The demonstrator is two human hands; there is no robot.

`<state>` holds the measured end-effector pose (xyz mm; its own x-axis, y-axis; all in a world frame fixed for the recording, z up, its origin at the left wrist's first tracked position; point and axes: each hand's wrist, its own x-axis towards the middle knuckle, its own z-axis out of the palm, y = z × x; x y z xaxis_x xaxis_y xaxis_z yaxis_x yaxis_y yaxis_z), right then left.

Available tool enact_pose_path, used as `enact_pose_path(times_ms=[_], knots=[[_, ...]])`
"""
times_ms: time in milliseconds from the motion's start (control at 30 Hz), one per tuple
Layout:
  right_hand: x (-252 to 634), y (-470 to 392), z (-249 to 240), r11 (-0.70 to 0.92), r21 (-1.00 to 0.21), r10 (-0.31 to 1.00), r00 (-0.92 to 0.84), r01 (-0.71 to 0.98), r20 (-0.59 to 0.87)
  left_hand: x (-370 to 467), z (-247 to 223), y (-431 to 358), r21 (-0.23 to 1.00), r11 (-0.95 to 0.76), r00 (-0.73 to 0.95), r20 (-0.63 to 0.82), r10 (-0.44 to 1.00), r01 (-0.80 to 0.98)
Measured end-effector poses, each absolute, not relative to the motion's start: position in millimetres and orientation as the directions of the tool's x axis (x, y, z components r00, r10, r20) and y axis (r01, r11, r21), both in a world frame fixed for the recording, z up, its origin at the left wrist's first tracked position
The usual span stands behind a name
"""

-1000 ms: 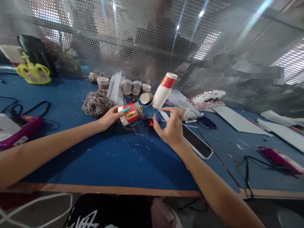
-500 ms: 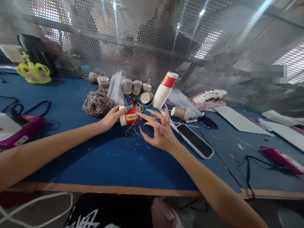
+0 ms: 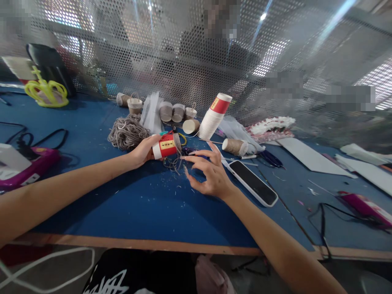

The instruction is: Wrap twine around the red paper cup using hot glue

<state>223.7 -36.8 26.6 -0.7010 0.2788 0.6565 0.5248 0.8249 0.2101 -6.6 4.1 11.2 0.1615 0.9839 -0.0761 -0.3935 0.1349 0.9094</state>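
The head view shows the left hand (image 3: 142, 154) curled round a sideways red-and-white paper cup (image 3: 165, 147), left of centre; the right hand (image 3: 210, 173) has fingers loosely spread, any hold on the grey yarn (image 3: 177, 143) unclear. Winding seems underway, next calling for a guided strand.

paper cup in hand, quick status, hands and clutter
Left hand gripping paper cup, tipped sideways. Right hand open near its twine-wrapped end, contact unclear. Loose strands under that end; phone beside right wrist.

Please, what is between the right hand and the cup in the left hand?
Loose grey yarn strands, in the head view; whether the right hand touches them is unclear.
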Motion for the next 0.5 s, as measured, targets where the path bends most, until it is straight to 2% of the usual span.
enact_pose_path(times_ms=[133, 500], knots=[[220.7, -37.4, 27.0, 0.824, 0.173, 0.298, -0.672, 0.540, 0.679, -8.2, 6.2, 6.8, 0.929, 0.115, 0.205, -0.044, 0.978, -0.351], [216.8, -39.2, 29.6, 0.777, 0.249, 0.338, -0.716, 0.579, 0.610, -7.2, 6.9, 6.4, 0.924, 0.148, 0.204, -0.079, 0.976, -0.352]])
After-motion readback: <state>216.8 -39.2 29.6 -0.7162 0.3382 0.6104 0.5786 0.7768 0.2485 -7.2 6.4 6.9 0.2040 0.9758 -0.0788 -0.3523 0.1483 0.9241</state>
